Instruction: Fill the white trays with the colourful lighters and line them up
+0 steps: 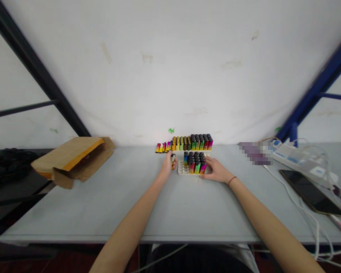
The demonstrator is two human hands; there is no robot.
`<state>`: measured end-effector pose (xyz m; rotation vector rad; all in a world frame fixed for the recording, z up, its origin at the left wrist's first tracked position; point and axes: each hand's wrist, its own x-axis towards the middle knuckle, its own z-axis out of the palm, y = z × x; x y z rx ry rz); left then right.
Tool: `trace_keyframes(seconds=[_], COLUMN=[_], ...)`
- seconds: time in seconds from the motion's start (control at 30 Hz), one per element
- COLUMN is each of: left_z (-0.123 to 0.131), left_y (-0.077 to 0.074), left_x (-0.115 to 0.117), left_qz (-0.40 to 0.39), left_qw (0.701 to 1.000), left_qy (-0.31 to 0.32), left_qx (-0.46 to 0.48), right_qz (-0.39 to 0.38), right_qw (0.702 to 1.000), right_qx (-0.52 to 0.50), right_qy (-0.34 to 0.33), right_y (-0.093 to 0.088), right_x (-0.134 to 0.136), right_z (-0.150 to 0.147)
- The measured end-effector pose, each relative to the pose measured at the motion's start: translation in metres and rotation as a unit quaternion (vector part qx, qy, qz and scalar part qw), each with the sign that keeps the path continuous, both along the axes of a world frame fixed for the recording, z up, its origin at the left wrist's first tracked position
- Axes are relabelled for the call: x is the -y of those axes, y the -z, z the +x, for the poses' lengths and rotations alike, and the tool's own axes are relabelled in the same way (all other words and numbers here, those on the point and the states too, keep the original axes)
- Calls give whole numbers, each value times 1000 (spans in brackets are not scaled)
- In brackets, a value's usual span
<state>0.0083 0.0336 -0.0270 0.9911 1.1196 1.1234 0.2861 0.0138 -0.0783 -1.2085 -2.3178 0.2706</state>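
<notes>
- The left hand (167, 165) has its grip closed on a single lighter (173, 157), a small pale-bodied plastic stick with a dark cap. Thumb and fingers pinch it upright just at 9 o'clock of the tray, and holding it by the body leaves the cap end free.
- The right hand (216, 170) lies flat at 3 o'clock of the white plastic tray (182, 169). Its fingers are stretched and slightly apart, tips touching the tray's edge and clamped on nothing. Placed so, it likely braces the light tray against sliding.
- The tray is a low moulded rectangle with round sockets. Those at its 9 o'clock end show bare. The rest carry standing lighters (195, 163), glossy rainbow-tinted bodies with black caps, packed upright in tight rows so that each props its neighbour.
- At 12 o'clock of the tray, close to the white wall (170, 76), a back row of lighters (194, 142) stands in line. A few lying lighters (161, 147) rest on their sides at its 9 o'clock end.
- The pale grey worktop (130, 197) looks smooth and matt.
- At 9 o'clock, well apart from the hands, an open brown cardboard box (71, 159) lies tipped on its side with its flaps loose.
- At 3 o'clock sit a white power strip (295, 159) and a black phone (309, 189), face up and glossy. Thin white cables (315, 227) trail over the worktop's edge.
- A thin reddish band (232, 180) circles the right wrist.
</notes>
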Motion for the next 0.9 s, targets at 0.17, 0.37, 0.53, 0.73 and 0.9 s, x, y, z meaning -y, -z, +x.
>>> trace_keyframes(seconds=[0.17,0.37,0.53,0.73,0.9], left_z=[-1,1,3,1,1], left_y=[-3,-4,-6,-2,0], left_x=[5,7,9,7,7], left_qz=[-2,-49,-77,-55,-53], left_qw=[1000,998,995,993,993], left_qy=[-14,-27,-46,-70,-67], left_qx=[24,21,32,79,81], right_qz=[-6,-7,2,4,0], right_qw=[1000,1000,1000,1000,1000], right_qx=[-16,-24,-24,-13,-8], right_qy=[10,3,2,9,14], right_y=[-2,-3,-1,1,2], right_x=[-1,0,0,0,1], right_z=[1,1,2,4,4])
